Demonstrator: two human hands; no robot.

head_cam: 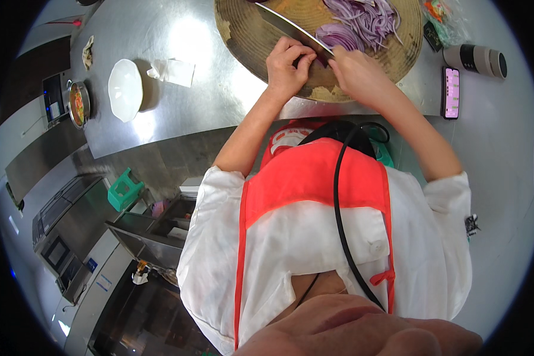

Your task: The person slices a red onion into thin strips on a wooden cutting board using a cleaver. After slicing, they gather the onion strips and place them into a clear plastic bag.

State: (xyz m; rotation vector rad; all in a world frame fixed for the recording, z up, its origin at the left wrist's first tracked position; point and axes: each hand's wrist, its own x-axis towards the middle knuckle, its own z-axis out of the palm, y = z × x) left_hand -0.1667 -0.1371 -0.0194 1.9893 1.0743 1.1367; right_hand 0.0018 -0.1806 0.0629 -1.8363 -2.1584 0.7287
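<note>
My right hand (356,75) grips the handle of a wide-bladed kitchen knife (289,29), its blade slanting up and left across a round wooden chopping board (253,53). Just beside the blade, my left hand (289,66) has its fingers curled in, holding a purple piece of red onion (321,60) that is mostly hidden by fingers and knife. Beyond the knife lies a fanned stack of red onion slices (338,36). A loose heap of onion strips (374,20) spreads behind it. More onion shows partly at the board's top edge.
The board rests on a stainless steel table (204,107). To the left are a white bowl (125,90), a paper napkin (178,72) and a metal pot (78,104) with food. A phone (450,93), a tumbler (476,61) and a plastic bag (449,20) lie right of the board.
</note>
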